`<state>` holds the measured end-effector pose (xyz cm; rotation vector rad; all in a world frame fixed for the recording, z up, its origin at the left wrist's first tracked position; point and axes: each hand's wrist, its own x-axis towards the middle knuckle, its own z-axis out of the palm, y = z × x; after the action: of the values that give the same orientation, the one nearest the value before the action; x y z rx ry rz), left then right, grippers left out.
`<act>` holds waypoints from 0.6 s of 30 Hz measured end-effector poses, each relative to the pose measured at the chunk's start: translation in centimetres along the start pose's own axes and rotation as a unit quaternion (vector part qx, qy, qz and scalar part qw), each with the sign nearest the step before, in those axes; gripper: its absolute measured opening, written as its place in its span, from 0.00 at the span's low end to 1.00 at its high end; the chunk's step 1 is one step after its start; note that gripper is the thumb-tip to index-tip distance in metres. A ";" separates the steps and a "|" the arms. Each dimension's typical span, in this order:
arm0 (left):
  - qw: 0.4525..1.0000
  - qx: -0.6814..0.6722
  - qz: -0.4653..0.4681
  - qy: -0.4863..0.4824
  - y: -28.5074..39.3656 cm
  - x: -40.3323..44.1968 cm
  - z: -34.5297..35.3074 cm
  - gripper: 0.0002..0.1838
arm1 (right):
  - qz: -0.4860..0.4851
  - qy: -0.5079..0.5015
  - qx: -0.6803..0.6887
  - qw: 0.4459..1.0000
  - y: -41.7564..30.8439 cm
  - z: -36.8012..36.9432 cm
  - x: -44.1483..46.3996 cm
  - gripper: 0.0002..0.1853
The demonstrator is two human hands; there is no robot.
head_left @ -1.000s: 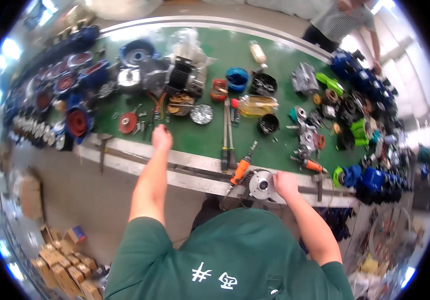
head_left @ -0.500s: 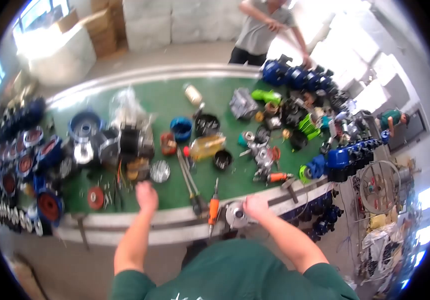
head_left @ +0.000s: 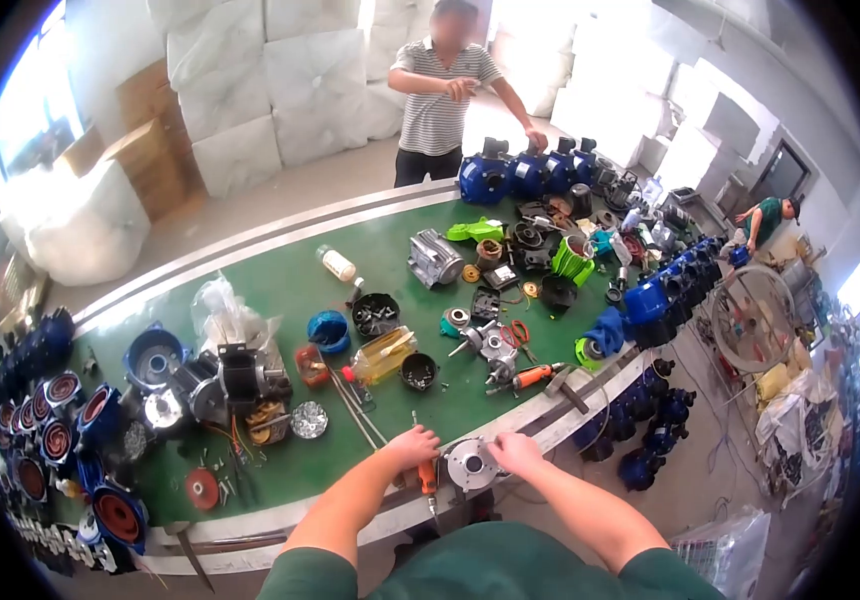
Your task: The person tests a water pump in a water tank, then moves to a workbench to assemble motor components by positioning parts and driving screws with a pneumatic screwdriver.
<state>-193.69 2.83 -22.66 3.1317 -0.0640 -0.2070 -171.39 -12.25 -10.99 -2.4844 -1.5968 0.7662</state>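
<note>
At the near edge of the green table sits a round silver metal part [head_left: 472,464] with a dark centre. My right hand [head_left: 517,453] is closed at its right rim; whether it grips the rim is hard to make out. Just left of the part, my left hand [head_left: 414,447] has its fingers curled over the upper end of an orange power tool [head_left: 428,477]. What those fingers hold, if anything, is hidden. Two long-shafted screwdrivers [head_left: 358,408] lie beyond my left hand. A black bowl of small parts [head_left: 419,371] stands farther back.
Blue motor housings [head_left: 155,358] crowd the left, and more blue units [head_left: 510,175] line the back right. A yellow liquid bottle [head_left: 384,355] lies mid-table. A second orange tool [head_left: 533,376] rests at the right edge. A person [head_left: 440,100] stands across the table; another [head_left: 765,220] is far right.
My left hand has moved right, from beside the small tools at the left to the orange power tool. My right hand stays by the silver part. The camera view has swung up and to the right.
</note>
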 end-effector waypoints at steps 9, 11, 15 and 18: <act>0.998 -0.030 -0.006 -0.054 1.9 -2.9 -8.8 0.13 | 0.011 0.037 0.204 0.978 8.7 2.2 -6.2 0.15; 0.992 -0.066 -0.080 -0.073 3.9 -4.7 -11.3 0.14 | 0.030 0.021 0.269 0.962 10.3 3.5 -6.7 0.15; 0.942 -0.199 -0.263 -0.059 9.4 -7.6 -13.0 0.17 | 0.024 -0.026 0.405 0.914 12.3 3.8 -8.1 0.16; 0.860 -0.279 -0.425 0.045 14.7 -7.1 -13.3 0.16 | 0.007 -0.099 0.483 0.870 13.2 2.8 -9.9 0.15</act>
<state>-199.60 -11.53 -8.47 2.3638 1.1552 -0.0501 -164.98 -27.38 -14.26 -1.6982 -0.8498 1.4093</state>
